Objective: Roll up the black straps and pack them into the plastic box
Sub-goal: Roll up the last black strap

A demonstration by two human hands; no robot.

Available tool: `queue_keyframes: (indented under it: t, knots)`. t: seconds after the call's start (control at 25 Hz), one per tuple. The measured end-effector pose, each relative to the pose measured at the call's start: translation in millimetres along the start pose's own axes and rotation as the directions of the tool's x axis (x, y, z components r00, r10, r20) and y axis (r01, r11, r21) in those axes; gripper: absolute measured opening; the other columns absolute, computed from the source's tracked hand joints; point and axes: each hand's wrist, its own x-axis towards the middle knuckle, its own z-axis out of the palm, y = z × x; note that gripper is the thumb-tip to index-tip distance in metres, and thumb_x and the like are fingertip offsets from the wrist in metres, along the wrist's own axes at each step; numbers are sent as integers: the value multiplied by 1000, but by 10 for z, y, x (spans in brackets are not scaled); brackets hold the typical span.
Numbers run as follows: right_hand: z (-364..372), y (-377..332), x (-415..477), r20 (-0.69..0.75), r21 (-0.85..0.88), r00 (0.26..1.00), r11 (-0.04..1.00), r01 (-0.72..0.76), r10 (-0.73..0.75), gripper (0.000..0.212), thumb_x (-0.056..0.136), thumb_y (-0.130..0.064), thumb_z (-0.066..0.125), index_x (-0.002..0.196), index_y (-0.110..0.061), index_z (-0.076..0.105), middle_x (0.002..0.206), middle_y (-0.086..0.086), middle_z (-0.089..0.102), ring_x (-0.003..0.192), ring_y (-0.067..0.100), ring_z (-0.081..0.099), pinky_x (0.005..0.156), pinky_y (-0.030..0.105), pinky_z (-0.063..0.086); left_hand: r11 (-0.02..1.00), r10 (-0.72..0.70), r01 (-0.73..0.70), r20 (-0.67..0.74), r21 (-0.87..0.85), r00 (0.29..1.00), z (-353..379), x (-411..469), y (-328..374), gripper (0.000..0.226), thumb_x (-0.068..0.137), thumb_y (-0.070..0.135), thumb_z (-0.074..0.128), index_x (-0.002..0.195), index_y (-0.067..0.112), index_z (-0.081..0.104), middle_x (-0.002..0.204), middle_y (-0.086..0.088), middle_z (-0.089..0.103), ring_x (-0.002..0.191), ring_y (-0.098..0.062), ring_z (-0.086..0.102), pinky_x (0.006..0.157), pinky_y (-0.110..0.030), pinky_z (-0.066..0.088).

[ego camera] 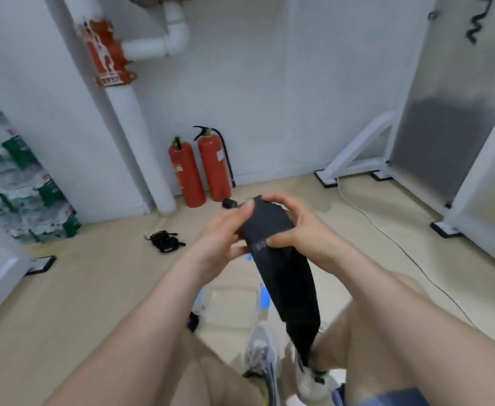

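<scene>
A wide black strap (287, 276) with pale lettering hangs from both my hands down toward my shoes. My left hand (225, 230) pinches its top end from the left. On the right, my right hand (296, 224) curls over the same end with its fingers on the strap's face. Below my arms, a clear plastic box (231, 303) with blue clips stands on the floor, blurred. Another black strap (165, 241) lies bundled on the floor to the left. Just beyond my fingers sits a small dark roll (229, 203).
Two red fire extinguishers (199, 171) stand against the back wall beside a white pipe (140, 142). Wrapped packs are stacked at the left (20, 183). A white cable (386, 230) runs across the floor on the right, near white frame feet (325, 178). My knees and shoes fill the bottom.
</scene>
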Motion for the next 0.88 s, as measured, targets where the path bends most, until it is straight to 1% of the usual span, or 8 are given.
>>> queue_keyframes:
  t: [0.12, 0.24, 0.36, 0.44, 0.52, 0.68, 0.76, 0.88]
  knots:
    - [-300, -50, 6, -27, 50, 996, 995, -83, 84, 55, 78, 12, 66, 119, -23, 53, 95, 20, 69, 76, 29, 66, 71, 38, 52, 994, 104, -104, -23, 20, 994, 362, 283, 93, 29, 96, 14, 62, 125, 14, 61, 101, -5, 77, 91, -18, 74, 73, -30, 59]
    - [-762, -7, 182, -64, 63, 980, 981, -186, 189, 43, 90, -5, 67, 127, -19, 52, 106, 12, 74, 91, 26, 73, 78, 35, 57, 991, 110, -117, 102, 72, 989, 570, 684, 135, 42, 95, 6, 62, 133, 24, 53, 105, -11, 75, 91, -23, 74, 73, -37, 61]
    - [-1138, 216, 356, -13, -6, 959, 959, -282, 282, 27, 94, -4, 61, 119, -12, 67, 104, 10, 75, 91, 22, 72, 75, 29, 57, 926, 51, -128, 220, 354, 974, 702, 1169, 156, 31, 99, 12, 56, 128, 22, 56, 92, -6, 73, 71, -19, 71, 62, -27, 57]
    - [-1364, 491, 503, -55, -102, 939, 934, -342, 338, 25, 92, -1, 62, 111, -13, 72, 100, 9, 76, 87, 23, 72, 74, 29, 55, 817, 51, -168, 222, 552, 974, 706, 1607, -27, 20, 98, 15, 53, 115, 22, 62, 80, -1, 71, 60, -15, 66, 57, -24, 53]
    - [-1546, 834, 665, -110, -200, 912, 890, -410, 395, 13, 91, -11, 67, 101, -10, 75, 92, 9, 76, 80, 23, 70, 71, 30, 54, 699, 30, -140, 168, 701, 985, 619, 2085, -369, 20, 93, 13, 52, 105, 23, 66, 77, 1, 72, 63, -16, 66, 59, -25, 51]
    - [-1843, 1807, 1285, -207, -311, 823, 762, -568, 528, 18, 90, -26, 71, 88, -8, 72, 83, 11, 74, 67, 19, 65, 59, 24, 49, 273, -265, -166, 240, 947, 934, 402, 3146, -1616, 31, 90, 10, 51, 111, 18, 72, 120, -3, 69, 110, -23, 62, 90, -32, 51]
    - [-1938, 2380, 1663, -265, -285, 776, 722, -630, 572, 15, 92, -24, 67, 87, -11, 68, 88, 12, 74, 69, 21, 66, 60, 26, 50, 135, -398, -236, 270, 962, 877, 350, 3609, -2385, 38, 93, 11, 48, 125, 22, 65, 140, -3, 54, 129, -25, 47, 100, -32, 44]
    - [-2016, 3179, 2075, -317, -225, 688, 653, -723, 653, 9, 94, -20, 63, 92, -12, 66, 90, 9, 73, 74, 21, 67, 64, 27, 51, -141, -456, -412, 311, 900, 834, 385, 4163, -3290, 34, 93, 10, 51, 124, 17, 64, 161, -10, 16, 144, -32, 17, 100, -39, 38]
